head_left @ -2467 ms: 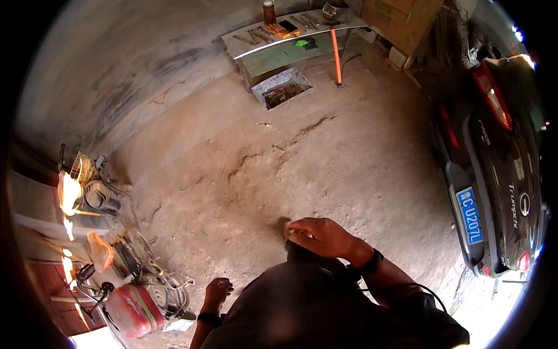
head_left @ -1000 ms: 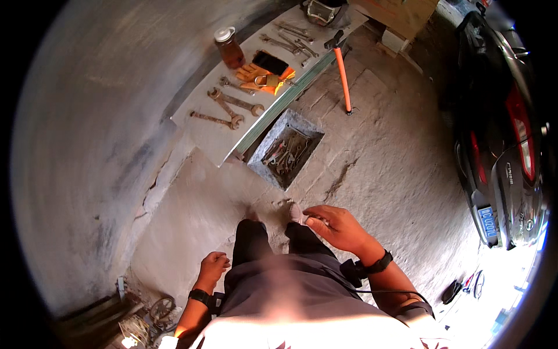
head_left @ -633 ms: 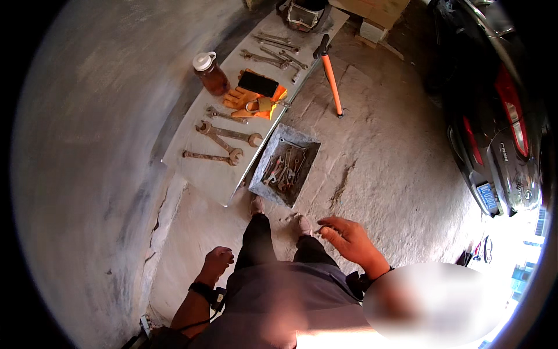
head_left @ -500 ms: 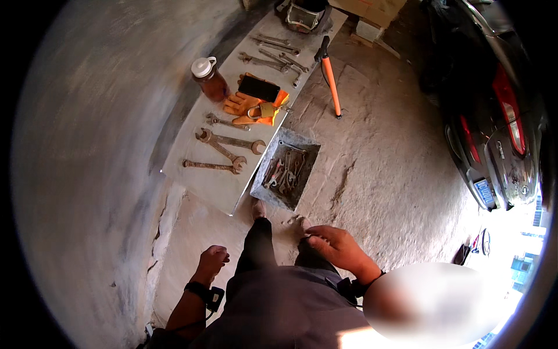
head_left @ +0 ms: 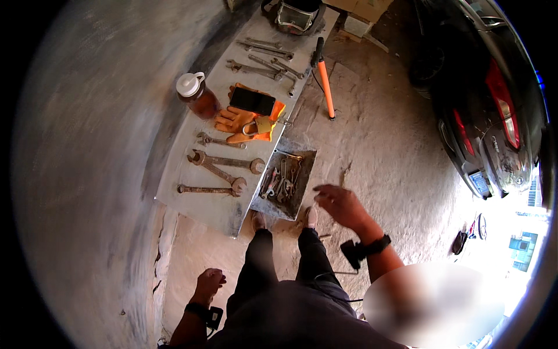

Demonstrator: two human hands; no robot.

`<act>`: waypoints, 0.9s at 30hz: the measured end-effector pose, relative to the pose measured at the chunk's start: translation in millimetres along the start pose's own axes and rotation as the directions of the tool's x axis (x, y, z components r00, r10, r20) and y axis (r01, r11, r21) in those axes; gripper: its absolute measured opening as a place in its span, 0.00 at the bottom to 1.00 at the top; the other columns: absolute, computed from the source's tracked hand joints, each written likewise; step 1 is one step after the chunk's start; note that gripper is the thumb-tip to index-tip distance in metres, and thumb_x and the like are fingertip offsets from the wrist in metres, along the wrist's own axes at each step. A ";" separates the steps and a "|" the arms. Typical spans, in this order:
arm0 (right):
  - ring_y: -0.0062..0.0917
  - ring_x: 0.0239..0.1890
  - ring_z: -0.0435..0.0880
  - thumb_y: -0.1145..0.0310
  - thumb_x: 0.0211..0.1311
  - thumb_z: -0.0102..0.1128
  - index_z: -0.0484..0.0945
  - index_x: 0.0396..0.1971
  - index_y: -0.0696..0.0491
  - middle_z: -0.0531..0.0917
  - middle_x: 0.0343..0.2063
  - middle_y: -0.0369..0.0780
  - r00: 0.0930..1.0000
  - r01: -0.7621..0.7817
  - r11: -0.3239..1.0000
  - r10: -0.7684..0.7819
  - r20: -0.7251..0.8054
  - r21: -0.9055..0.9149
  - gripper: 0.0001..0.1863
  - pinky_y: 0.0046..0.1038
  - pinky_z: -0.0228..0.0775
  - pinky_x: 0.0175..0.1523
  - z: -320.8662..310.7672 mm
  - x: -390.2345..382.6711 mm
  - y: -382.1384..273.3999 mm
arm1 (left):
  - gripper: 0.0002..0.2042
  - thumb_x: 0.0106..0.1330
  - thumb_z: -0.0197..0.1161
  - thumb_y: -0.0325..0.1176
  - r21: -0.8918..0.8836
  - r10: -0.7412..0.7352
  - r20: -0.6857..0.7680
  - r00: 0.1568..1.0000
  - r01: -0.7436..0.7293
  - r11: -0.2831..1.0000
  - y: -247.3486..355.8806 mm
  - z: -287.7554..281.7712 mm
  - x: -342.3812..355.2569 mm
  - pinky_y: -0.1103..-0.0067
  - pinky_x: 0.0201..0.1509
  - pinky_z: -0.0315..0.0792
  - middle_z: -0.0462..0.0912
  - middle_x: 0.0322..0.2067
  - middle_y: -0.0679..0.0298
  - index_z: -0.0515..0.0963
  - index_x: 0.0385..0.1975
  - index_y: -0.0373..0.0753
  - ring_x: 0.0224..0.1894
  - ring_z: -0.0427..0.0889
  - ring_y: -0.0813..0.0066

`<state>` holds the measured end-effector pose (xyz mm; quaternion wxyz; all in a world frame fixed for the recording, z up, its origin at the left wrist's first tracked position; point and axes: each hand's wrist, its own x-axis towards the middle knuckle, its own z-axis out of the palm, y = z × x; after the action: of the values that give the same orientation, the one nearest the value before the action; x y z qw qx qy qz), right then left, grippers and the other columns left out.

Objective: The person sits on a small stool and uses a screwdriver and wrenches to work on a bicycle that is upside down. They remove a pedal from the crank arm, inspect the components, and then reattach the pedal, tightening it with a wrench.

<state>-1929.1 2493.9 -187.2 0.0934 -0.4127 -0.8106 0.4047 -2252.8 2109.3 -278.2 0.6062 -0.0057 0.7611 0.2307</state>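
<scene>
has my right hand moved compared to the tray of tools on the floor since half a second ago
Yes. The right hand has lifted forward and now hangs open beside the right edge of the tool tray; earlier it sat lower, nearer the person's waist, below the tray.

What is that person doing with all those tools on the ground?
A person stands on a dirt floor, looking down at a grey board laid with big rusty wrenches, orange gloves with a dark phone on top, and a jar of brown liquid. Beside the board sits a metal tray of small tools. The right hand is open and empty, hovering near the tray. The left hand hangs curled by the leg, holding nothing visible. A dark car is parked to the right.
</scene>
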 end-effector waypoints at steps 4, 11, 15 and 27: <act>0.22 0.33 0.86 0.64 0.68 0.59 0.78 0.53 0.57 0.86 0.32 0.40 0.961 -0.262 0.957 0.271 -0.064 0.121 0.18 0.27 0.77 0.41 -15.4 86.4 57.2 | 0.13 0.70 0.59 0.36 -0.071 -0.042 -0.038 0.998 0.039 0.997 -17.6 3.6 2.1 0.73 0.38 0.78 0.85 0.35 0.56 0.76 0.46 0.33 0.36 0.86 0.68; 0.37 0.42 0.87 0.58 0.64 0.62 0.76 0.57 0.53 0.87 0.38 0.50 0.951 -0.267 0.952 0.285 -0.122 0.150 0.24 0.37 0.78 0.46 -13.2 256.2 161.7 | 0.15 0.71 0.59 0.38 -0.286 -0.281 -0.191 0.941 0.221 0.933 -83.0 30.4 -19.5 0.73 0.36 0.81 0.85 0.35 0.53 0.76 0.47 0.31 0.35 0.87 0.65; 0.45 0.44 0.85 0.56 0.65 0.59 0.73 0.60 0.52 0.86 0.39 0.51 0.934 -0.228 0.974 0.219 -0.284 0.003 0.26 0.42 0.76 0.49 -6.2 329.1 217.4 | 0.14 0.70 0.59 0.37 -0.162 -0.271 -0.119 0.955 0.251 0.954 -82.7 68.5 -24.1 0.73 0.38 0.80 0.85 0.33 0.54 0.76 0.45 0.31 0.36 0.86 0.65; 0.46 0.51 0.83 0.56 0.65 0.57 0.75 0.57 0.48 0.82 0.48 0.51 0.934 -0.256 0.935 0.175 -0.311 -0.246 0.22 0.45 0.76 0.53 -5.5 425.1 243.2 | 0.09 0.62 0.61 0.33 -0.094 -0.270 -0.118 0.956 0.260 0.961 -71.2 125.0 -5.8 0.69 0.42 0.77 0.83 0.32 0.54 0.80 0.37 0.36 0.38 0.83 0.62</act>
<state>-2054.9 2894.3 -439.5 0.1035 -0.5627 -0.7874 0.2293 -2115.7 2088.9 -317.1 0.5804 -0.1460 0.7817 0.1757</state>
